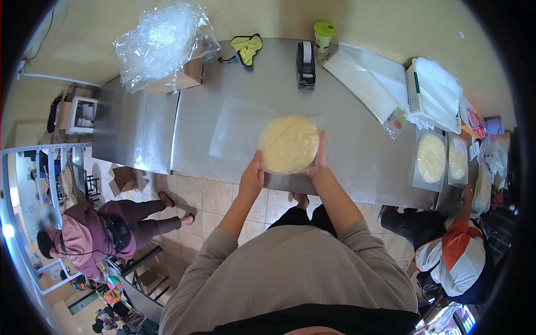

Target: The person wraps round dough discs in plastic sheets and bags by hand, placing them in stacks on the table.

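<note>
I hold a round, pale-yellow, flat food disc (288, 144) above the steel table, and its shiny surface looks like clear plastic film. My left hand (254, 170) grips its lower left edge. On the right edge is my right hand (320, 159), fingers closed along the side. A translucent plastic sheet or bag (234, 127) lies flat on the table behind and to the left of the disc. Exactly what food it is, I cannot tell.
The steel table (195, 151) carries a tape dispenser (306, 70), a green-lidded cup (324, 36), a yellow-black cloth (245, 50), a plastic-bag pile (167, 33), flat bags (363, 78) and a white basket (416, 92). Similar bagged discs (431, 158) lie right. One person (458, 251) stands right, another (95, 234) left.
</note>
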`<action>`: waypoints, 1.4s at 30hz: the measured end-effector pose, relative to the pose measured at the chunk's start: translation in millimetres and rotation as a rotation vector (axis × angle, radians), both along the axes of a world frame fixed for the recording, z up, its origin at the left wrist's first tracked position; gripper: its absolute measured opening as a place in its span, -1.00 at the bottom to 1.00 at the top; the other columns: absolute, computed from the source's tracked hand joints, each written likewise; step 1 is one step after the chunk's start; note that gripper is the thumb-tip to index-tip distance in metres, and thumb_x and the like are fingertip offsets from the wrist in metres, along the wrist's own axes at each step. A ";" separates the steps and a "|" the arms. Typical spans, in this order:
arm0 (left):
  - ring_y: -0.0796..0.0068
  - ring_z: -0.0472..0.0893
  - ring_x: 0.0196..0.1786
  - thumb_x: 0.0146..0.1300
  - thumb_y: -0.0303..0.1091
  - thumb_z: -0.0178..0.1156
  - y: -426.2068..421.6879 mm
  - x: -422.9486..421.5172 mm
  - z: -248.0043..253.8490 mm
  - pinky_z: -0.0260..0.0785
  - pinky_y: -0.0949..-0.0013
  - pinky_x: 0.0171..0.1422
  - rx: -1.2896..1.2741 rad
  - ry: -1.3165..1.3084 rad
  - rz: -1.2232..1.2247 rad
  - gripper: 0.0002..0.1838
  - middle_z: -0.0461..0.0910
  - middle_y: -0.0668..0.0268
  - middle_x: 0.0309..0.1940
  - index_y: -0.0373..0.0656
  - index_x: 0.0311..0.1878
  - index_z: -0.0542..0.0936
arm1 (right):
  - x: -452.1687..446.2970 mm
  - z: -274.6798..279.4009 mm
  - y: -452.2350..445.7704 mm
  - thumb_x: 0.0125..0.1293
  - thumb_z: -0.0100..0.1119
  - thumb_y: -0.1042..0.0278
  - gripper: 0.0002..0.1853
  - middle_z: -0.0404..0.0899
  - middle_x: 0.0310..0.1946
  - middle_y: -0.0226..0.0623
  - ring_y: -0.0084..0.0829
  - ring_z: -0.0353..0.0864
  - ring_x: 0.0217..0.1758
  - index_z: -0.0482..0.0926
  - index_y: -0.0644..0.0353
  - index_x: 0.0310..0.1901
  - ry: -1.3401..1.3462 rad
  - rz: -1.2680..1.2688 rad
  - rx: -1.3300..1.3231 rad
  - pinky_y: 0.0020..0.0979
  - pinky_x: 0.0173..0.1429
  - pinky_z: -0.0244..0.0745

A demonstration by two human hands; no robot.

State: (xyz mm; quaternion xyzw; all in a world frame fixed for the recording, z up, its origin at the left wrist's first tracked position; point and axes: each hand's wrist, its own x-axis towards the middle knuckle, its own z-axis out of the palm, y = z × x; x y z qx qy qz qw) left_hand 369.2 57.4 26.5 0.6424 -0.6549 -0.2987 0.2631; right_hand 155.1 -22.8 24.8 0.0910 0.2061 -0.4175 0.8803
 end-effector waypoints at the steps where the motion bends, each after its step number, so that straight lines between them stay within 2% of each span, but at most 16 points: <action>1: 0.02 0.43 0.20 0.15 -0.63 -0.06 1.4 -2.2 0.2 0.34 0.27 0.18 0.000 0.005 0.006 -0.37 0.34 -0.06 0.23 -0.22 0.36 0.18 | 4.2 -0.3 -3.8 0.23 -0.33 -0.49 -0.17 0.23 0.33 -0.21 -0.09 0.25 0.35 0.19 -0.03 0.35 -0.027 -0.011 -0.005 0.06 0.34 0.19; 5: -0.04 0.43 0.19 0.15 -0.60 -0.06 4.0 -9.1 -5.3 0.34 0.27 0.18 -0.086 -0.019 0.042 -0.37 0.35 -0.08 0.22 -0.27 0.36 0.16 | 10.8 12.8 -9.6 0.25 -0.32 -0.45 -0.20 0.25 0.33 -0.22 -0.09 0.25 0.35 0.21 -0.03 0.34 -0.068 -0.012 -0.056 0.03 0.37 0.16; 8: 0.06 0.42 0.21 0.16 -0.53 -0.01 5.8 -12.3 -11.9 0.30 0.22 0.23 -0.109 -0.031 0.170 -0.48 0.38 -0.05 0.17 -0.32 0.24 0.30 | 13.7 4.4 -9.4 0.25 -0.33 -0.45 -0.21 0.23 0.34 -0.20 -0.08 0.23 0.37 0.20 -0.04 0.35 -0.109 -0.029 -0.061 0.04 0.38 0.13; 11: 0.19 0.55 -0.07 0.19 -0.45 0.05 10.9 -11.0 -11.2 0.40 0.25 0.01 0.063 -0.093 0.425 -0.67 0.52 0.05 -0.12 -0.29 0.04 0.41 | 15.5 -9.5 -5.3 0.25 -0.40 -0.47 -0.17 0.15 0.37 -0.22 -0.05 0.16 0.40 0.13 -0.04 0.39 -0.104 -0.034 -0.114 0.10 0.39 0.06; 14: 0.29 0.56 -0.33 0.21 -0.42 0.10 10.6 -1.6 -6.0 0.42 0.29 -0.18 0.225 0.042 0.454 -0.81 0.54 0.14 -0.34 -0.26 -0.13 0.42 | 4.0 -1.7 0.6 0.24 -0.39 -0.48 -0.12 0.14 0.38 -0.20 -0.04 0.13 0.41 0.09 0.05 0.40 -0.044 0.075 0.060 0.05 0.40 0.07; 17: 0.29 0.57 -0.34 0.26 -0.41 0.10 25.8 6.6 -28.3 0.43 0.32 -0.20 0.144 0.130 0.303 -0.84 0.55 0.19 -0.38 -0.25 -0.14 0.43 | -9.7 -15.8 10.9 0.25 -0.40 -0.48 -0.11 0.16 0.37 -0.18 -0.07 0.15 0.41 0.11 0.12 0.39 -0.053 0.160 0.119 -0.02 0.41 0.10; 20: 0.29 0.57 -0.35 0.25 -0.44 0.10 42.6 -2.0 -21.3 0.41 0.30 -0.23 0.139 0.200 0.221 -0.87 0.54 0.16 -0.38 -0.23 -0.16 0.45 | -14.2 -33.5 26.7 0.27 -0.40 -0.47 -0.14 0.22 0.34 -0.18 -0.12 0.22 0.38 0.16 0.08 0.37 0.021 0.195 -0.068 -0.09 0.40 0.15; 23: 0.26 0.58 -0.32 0.26 -0.45 0.09 53.2 1.0 -27.3 0.42 0.28 -0.22 0.058 0.062 0.196 -0.87 0.55 0.14 -0.35 -0.23 -0.15 0.46 | -15.4 -23.4 43.6 0.29 -0.39 -0.44 -0.18 0.26 0.31 -0.18 -0.17 0.27 0.35 0.22 0.06 0.34 0.031 0.177 -0.124 -0.09 0.37 0.22; 29: 0.21 0.58 -0.28 0.22 -0.44 0.13 62.8 14.0 -26.8 0.42 0.28 -0.18 0.070 -0.054 0.084 -0.79 0.56 0.14 -0.34 -0.22 -0.08 0.44 | -8.0 -5.8 47.0 0.29 -0.34 -0.42 -0.21 0.34 0.27 -0.22 -0.21 0.37 0.28 0.27 0.06 0.31 -0.055 0.046 -0.076 -0.11 0.27 0.36; 32: 0.20 0.57 -0.25 0.20 -0.45 0.15 64.6 4.3 -19.5 0.41 0.27 -0.15 0.100 0.085 0.209 -0.74 0.56 0.13 -0.32 -0.24 -0.05 0.42 | -12.0 -5.7 35.8 0.29 -0.27 -0.40 -0.24 0.39 0.23 -0.25 -0.22 0.41 0.24 0.33 0.06 0.27 -0.024 0.161 0.031 -0.13 0.25 0.39; 35: 0.19 0.57 -0.22 0.19 -0.45 0.15 58.3 4.4 -17.3 0.41 0.25 -0.13 0.046 0.139 0.326 -0.72 0.55 0.11 -0.30 -0.26 -0.04 0.41 | -15.8 -9.5 31.2 0.29 -0.23 -0.38 -0.27 0.41 0.21 -0.25 -0.21 0.43 0.23 0.36 0.07 0.24 -0.020 0.291 0.012 -0.15 0.24 0.40; 42: 0.15 0.55 -0.20 0.20 -0.44 0.16 69.8 19.1 -24.2 0.40 0.23 -0.09 -0.016 -0.041 0.107 -0.74 0.54 0.10 -0.28 -0.28 -0.06 0.44 | -20.4 -11.8 21.5 0.28 -0.27 -0.41 -0.24 0.41 0.21 -0.22 -0.19 0.43 0.23 0.35 0.07 0.25 0.054 0.412 -0.025 -0.13 0.24 0.39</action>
